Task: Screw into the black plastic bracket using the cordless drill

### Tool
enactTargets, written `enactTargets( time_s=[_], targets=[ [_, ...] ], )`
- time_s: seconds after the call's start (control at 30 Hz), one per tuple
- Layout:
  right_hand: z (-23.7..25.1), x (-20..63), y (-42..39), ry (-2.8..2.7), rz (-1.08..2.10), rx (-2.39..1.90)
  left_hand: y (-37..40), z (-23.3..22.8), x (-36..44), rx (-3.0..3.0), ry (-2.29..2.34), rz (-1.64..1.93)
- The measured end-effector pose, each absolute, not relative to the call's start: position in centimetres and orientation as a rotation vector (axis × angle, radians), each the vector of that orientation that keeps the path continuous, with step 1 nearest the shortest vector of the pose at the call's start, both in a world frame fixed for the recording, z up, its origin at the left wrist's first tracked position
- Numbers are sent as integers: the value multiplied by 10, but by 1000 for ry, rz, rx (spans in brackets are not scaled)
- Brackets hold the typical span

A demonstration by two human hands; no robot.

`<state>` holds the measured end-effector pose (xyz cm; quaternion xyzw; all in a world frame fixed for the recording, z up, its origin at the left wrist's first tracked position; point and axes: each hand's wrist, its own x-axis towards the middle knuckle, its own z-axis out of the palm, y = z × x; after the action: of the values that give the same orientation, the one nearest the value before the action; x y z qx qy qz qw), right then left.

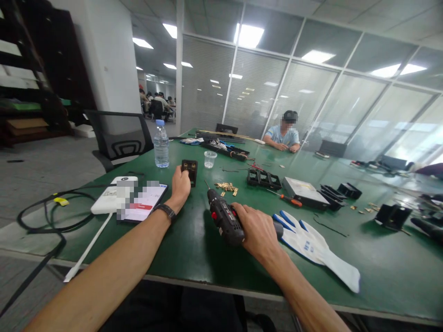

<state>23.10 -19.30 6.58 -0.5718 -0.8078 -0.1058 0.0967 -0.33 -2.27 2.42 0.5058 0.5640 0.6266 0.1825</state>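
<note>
My left hand (pixel 181 185) grips a small black plastic housing (pixel 193 174) with brass-coloured parts near its top, tilted up off the table. In my right hand (pixel 255 227) is a black cordless drill (pixel 225 220) with red buttons, its bit pointing away from me and toward the left. The bit tip is close to the housing but apart from it. A pile of small brass pieces (pixel 226 186) lies on the green table (pixel 194 249) just beyond the drill. Under and beside my right hand rests a white work glove with blue fingertips (pixel 308 242).
A clear plastic cup (pixel 209 159) and a water bottle (pixel 161 145) stand beyond my left hand. A phone (pixel 145 203) and a white power bank (pixel 112 196) lie left. Black frames (pixel 263 179), a screwdriver (pixel 289 199) and a grey box (pixel 304 191) are right. A person (pixel 284 133) sits across.
</note>
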Motion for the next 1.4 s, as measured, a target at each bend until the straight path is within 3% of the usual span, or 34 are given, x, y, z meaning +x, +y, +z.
enactTargets(
  time_s=[0.23, 0.37, 0.63, 0.93, 1.4],
  targets=[
    [60, 232, -186, -2450, -218, -1749, -33, 29, 8, 1539, 1433, 1740],
    [73, 236, -180, -2505, 74, -1755, -42, 31, 15, 1667, 1403, 1696],
    [106, 252, -154, -2377, 576, -1368, -57, 38, 27, 2077, 1320, 1657],
    [95, 200, -99, -1918, 261, -1203, -78, 52, 31, 2501, 1302, 1523],
    [72, 203, -88, -1761, 153, -1242, -77, 49, 38, 2263, 1209, 1705]
  ],
)
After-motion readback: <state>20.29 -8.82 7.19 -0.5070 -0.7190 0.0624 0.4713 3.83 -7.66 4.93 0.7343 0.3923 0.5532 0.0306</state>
